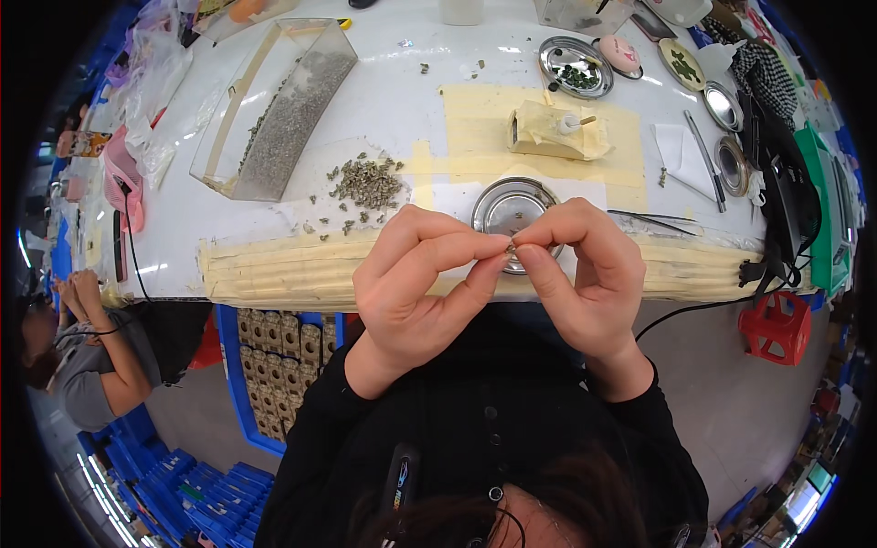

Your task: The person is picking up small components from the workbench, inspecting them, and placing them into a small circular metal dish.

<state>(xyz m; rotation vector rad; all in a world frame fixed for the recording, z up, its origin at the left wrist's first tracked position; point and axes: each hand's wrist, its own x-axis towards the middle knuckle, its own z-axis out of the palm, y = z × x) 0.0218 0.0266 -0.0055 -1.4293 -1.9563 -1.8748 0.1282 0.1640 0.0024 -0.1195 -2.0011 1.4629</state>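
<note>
My left hand (406, 283) and my right hand (594, 279) meet fingertip to fingertip near the table's front edge. Thumb and forefinger of each are pinched on a tiny grey metal piece (511, 247), mostly covered by the fingertips, so its exact shape is hard to make out. Just behind and partly under them sits a round shiny metal dish (481, 199) with a small piece in it. A heap of similar small metal pieces (365, 181) lies to the left of the dish, several scattered around it.
A clear box (219, 137) of small pieces stands back left. Behind the dish is a tape-wrapped block (539, 137); tweezers (653, 219) lie at right. Farther back are a dish of green pieces (546, 57) and round tins (723, 105). Another person (100, 365) sits at left.
</note>
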